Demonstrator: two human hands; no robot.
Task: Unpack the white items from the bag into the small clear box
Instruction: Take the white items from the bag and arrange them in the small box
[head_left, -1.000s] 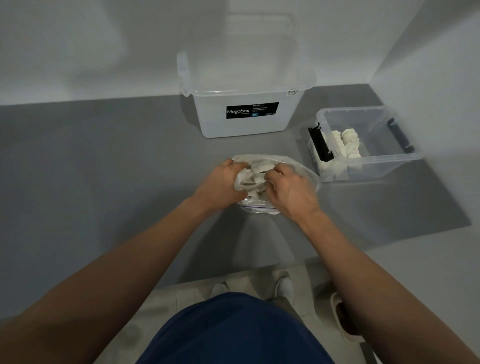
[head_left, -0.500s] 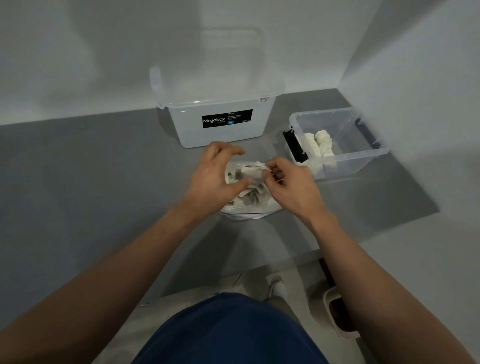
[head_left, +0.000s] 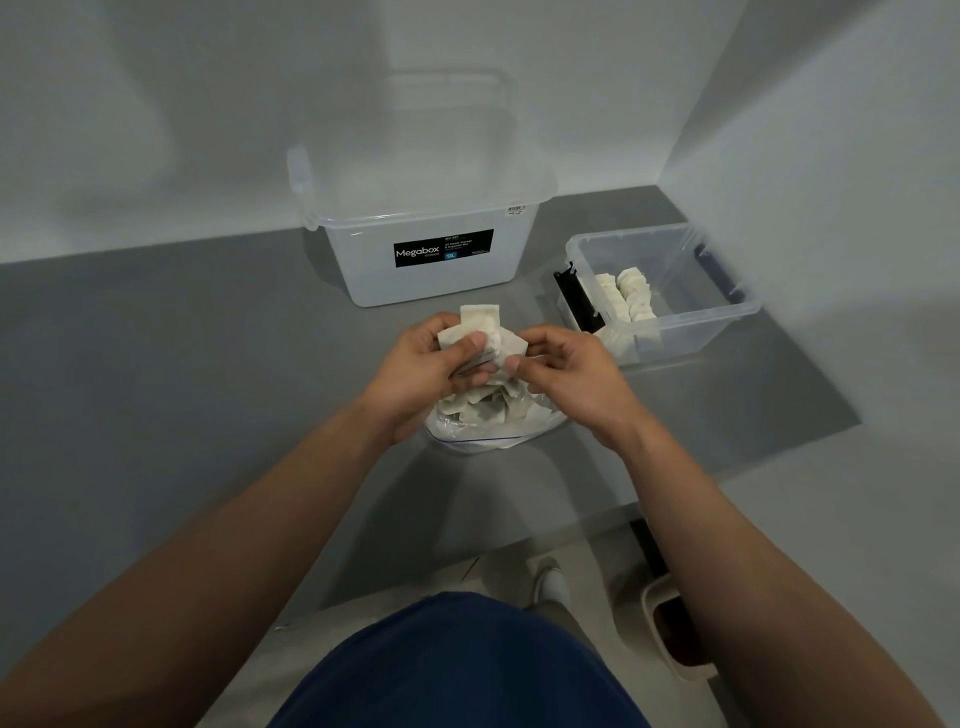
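White items (head_left: 480, 325) in left hand (head_left: 423, 366), above bag (head_left: 493, 428).

Setting: plain indoor storage or utility corner, possibly domestic; the exact room type cannot be determined. Evidence: a smooth grey worktop (head_left: 182, 374) is fitted into a corner between bare white walls (head_left: 156, 104). On it stand a translucent plastic storage tub (head_left: 431, 283) labelled "Megabox" and a small clear box (head_left: 696, 327) with black clips. Below the worktop edge are a pale floor (head_left: 374, 587) and a beige bin (head_left: 648, 605).
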